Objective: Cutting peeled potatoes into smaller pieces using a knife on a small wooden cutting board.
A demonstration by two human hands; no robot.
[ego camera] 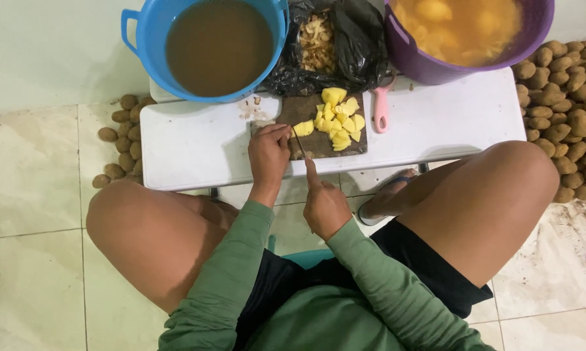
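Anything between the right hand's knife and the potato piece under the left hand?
Nothing visible. The left hand pins the potato piece on the board; the right hand holds the knife right beside it. The cut pile lies beyond.

The low white desk carries a dark cutting board, a blue tub, a purple tub, a black bag and a pink-handled tool. Unpeeled potatoes lie on the tiled floor.
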